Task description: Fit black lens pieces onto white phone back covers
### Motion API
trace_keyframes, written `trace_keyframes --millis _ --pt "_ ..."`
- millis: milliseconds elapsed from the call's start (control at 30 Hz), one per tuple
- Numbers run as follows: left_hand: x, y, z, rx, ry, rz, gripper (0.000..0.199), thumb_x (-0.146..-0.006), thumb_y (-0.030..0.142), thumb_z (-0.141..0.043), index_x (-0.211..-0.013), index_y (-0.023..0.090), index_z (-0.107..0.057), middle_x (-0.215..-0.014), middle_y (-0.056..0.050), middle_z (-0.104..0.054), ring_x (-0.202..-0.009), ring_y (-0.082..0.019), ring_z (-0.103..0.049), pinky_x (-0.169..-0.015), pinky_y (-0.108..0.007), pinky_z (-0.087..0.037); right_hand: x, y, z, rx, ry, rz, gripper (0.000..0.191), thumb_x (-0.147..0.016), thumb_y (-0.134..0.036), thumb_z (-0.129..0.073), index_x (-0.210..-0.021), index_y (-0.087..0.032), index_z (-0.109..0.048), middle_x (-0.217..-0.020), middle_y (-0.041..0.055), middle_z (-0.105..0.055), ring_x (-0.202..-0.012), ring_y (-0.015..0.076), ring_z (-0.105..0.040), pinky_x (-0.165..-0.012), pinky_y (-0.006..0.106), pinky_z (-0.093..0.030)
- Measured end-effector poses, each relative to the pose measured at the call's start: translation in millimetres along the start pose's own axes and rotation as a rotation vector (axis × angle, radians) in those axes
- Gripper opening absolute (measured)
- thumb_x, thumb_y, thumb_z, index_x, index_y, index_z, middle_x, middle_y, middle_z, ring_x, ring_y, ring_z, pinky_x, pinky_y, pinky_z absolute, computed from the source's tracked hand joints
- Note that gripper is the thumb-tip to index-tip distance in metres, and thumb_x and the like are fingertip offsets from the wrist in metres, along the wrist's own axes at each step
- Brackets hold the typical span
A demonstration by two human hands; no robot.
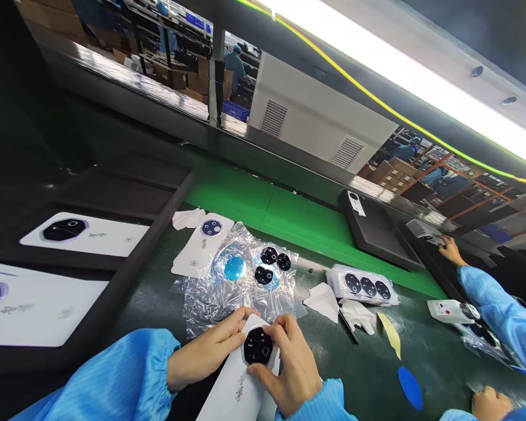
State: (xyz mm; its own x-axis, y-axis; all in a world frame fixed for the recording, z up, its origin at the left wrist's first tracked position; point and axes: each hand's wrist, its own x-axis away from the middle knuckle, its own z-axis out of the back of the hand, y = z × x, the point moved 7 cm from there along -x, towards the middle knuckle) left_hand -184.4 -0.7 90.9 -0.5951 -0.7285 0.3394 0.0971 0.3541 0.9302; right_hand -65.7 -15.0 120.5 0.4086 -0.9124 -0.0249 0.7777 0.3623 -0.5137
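Note:
A white phone back panel (235, 383) with dark printed lettering lies tilted in front of me. At its upper end sits a round black camera lens cover (258, 345). My left hand (213, 351) is closed on the panel's left edge, thumb and fingers beside the cover. The thumb and fingers of my right hand (293, 367) grip the round cover from the right, against the panel. Just beyond, loose black lens covers (263, 274) and a blue disc (235, 268) lie on clear plastic film (201, 304).
Another white panel (197, 251) lies behind the film. Panels sit in a black tray (158, 234) at left. To the right are bagged lens covers (368, 285), tissues (359, 316), a white bottle (451, 311) and a blue oval (409, 387). A co-worker's arm (495, 298) reaches toward another tray.

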Motion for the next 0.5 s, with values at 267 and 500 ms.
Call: trace_keyframes --millis 267,500 --pt "-1 -2 -1.2 0.007 0.062 -0.023 0.05 -0.083 0.052 -0.041 -0.121 0.021 -0.042 -0.102 -0.004 -0.057 -0.108 -0.024 -0.047 -0.093 -0.032 -0.034 -2 -8 1 0.011 0.015 -0.025 0.048 -0.059 -0.009 -0.079 -0.098 -0.015 -0.052 -0.096 0.0054 -0.045 -0.085 0.0203 -0.052 -0.074 0.033 -0.051" --pt "-5 -2 3.0 -0.064 0.173 -0.146 0.041 -0.086 0.054 -0.035 -0.103 0.019 -0.051 -0.096 -0.004 -0.055 -0.098 -0.023 -0.051 -0.09 -0.033 -0.036 2 -12 -4 0.003 0.012 0.041 0.047 -0.061 -0.007 -0.076 -0.097 -0.017 -0.048 -0.098 0.0062 -0.045 -0.087 0.0213 -0.052 -0.071 0.033 -0.051"
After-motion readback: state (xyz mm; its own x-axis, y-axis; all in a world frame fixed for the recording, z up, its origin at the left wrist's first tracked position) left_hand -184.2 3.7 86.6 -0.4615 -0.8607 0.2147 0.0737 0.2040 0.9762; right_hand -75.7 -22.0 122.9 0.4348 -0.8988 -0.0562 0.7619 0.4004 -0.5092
